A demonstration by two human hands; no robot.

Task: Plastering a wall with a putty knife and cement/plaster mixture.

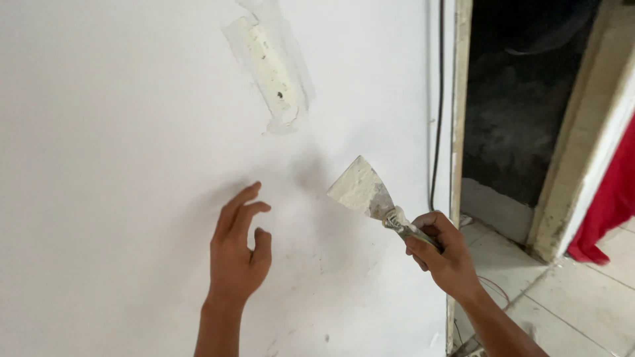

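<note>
Near the middle of the head view, a person is facing a white wall with both bare hands raised. Toward seven o'clock from the centre, the left hand is hovering with its palm turned to the wall, fingers loosely spread and slightly curled, gripping nothing; whether the fingertips are actually touching the surface cannot be told, though a soft shadow is lying just beside them. Toward four o'clock, the right hand is closing firmly around the handle of a putty knife, fingers wrapped tight and the thumb pressing on top. The knife is pointing toward ten o'clock from that hand, its broad blade caked with pale filler and sitting near the wall, between the two hands but closer to the right one. Up at twelve o'clock, a narrow cream-coloured patch with a small dark hole is slanting across the wall under a strip of clear tape, well apart from both hands. Running down at about two o'clock, a thin dark cable is hanging along the wall's edge beside a worn door frame. Beyond the frame, a dark doorway is opening, with pale floor tiles spreading at four o'clock and a piece of red cloth hanging at three o'clock by the right border.
</note>
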